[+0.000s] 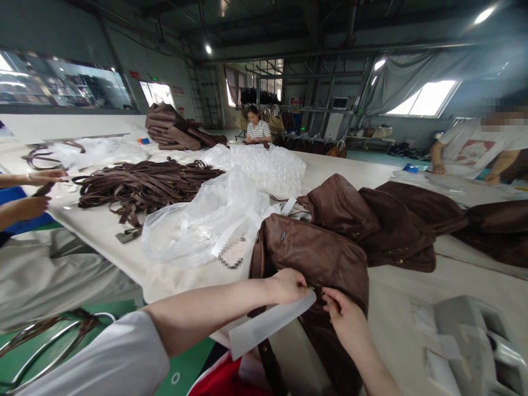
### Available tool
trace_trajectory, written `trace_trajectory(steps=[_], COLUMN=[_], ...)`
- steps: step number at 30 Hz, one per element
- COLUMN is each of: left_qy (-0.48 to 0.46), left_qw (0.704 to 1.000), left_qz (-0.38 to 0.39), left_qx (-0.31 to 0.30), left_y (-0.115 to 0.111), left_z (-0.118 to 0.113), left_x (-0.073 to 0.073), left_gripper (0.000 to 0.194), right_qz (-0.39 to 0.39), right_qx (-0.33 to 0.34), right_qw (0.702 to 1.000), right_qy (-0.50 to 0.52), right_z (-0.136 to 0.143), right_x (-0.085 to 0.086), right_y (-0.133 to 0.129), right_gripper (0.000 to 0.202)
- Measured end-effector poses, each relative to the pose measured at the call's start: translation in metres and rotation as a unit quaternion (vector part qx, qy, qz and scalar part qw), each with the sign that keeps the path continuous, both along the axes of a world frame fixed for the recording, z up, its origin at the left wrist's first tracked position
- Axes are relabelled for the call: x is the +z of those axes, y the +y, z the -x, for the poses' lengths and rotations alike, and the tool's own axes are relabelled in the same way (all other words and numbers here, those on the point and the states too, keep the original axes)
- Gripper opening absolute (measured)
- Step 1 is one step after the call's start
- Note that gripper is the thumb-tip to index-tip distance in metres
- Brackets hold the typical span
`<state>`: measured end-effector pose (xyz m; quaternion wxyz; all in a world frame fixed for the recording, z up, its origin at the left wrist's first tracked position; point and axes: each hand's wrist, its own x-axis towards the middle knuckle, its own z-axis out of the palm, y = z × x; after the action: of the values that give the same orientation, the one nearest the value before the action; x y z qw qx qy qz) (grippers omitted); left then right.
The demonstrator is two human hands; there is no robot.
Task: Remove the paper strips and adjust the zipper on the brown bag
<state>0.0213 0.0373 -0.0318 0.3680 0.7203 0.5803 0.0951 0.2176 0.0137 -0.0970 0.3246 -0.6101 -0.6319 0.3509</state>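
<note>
A brown leather bag [315, 250] lies on the table in front of me, with a small metal tag near its upper edge. My left hand [289, 286] is closed at the bag's front, its fingertips pinched together by small brass-coloured fittings. From under those fingers a white translucent strip [270, 325] slants down to the left. Close by on the right, my right hand [340, 313] has thumb and fingers drawn together at the same fittings; what they pinch is too small to make out. A brown strap [270, 363] hangs below the bag.
More brown bags [396, 225] lie to the right. Clear plastic bags [206, 212] and a heap of brown straps [148, 184] cover the left side. A grey tape dispenser [466, 335] stands at right. A co-worker's hands [31, 206] are at far left; two other people are farther back.
</note>
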Motion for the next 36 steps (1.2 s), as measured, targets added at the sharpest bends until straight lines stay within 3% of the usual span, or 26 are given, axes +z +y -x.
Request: trace_trajectory(steps=[6, 16, 22, 25, 29, 32, 36], left_qy=[0.029, 0.043, 0.053, -0.010, -0.121, -0.155, -0.177], left_qw=[0.999, 0.990, 0.997, 1.000, 0.983, 0.976, 0.971], left_qz=[-0.042, -0.137, -0.049, 0.012, 0.110, 0.114, 0.123], left_qx=[0.002, -0.007, 0.004, 0.017, 0.087, 0.102, 0.103], left_y=[0.002, 0.003, 0.001, 0.003, 0.009, 0.012, 0.013], left_z=[-0.013, -0.028, -0.028, -0.029, -0.033, -0.036, -0.037], left_x=[-0.003, -0.015, -0.018, -0.024, -0.036, -0.044, -0.051], left_gripper=[0.026, 0.029, 0.043, 0.036, 0.028, 0.025, 0.025], right_qz=[0.052, 0.045, 0.047, 0.064, 0.163, 0.222, 0.242], right_qx=[-0.011, -0.047, -0.051, -0.051, -0.041, -0.023, -0.040], right_qw=[0.994, 0.992, 0.991, 0.989, 0.975, 0.959, 0.940], right_qy=[0.095, 0.105, 0.116, 0.126, 0.143, 0.173, 0.236], right_z=[0.001, -0.003, -0.002, 0.000, 0.006, 0.011, 0.014], right_x=[-0.017, -0.016, -0.016, -0.016, -0.014, -0.012, -0.013], right_y=[0.002, 0.001, -0.001, -0.001, 0.000, 0.002, 0.006], right_gripper=[0.037, 0.032, 0.028, 0.026, 0.029, 0.032, 0.038])
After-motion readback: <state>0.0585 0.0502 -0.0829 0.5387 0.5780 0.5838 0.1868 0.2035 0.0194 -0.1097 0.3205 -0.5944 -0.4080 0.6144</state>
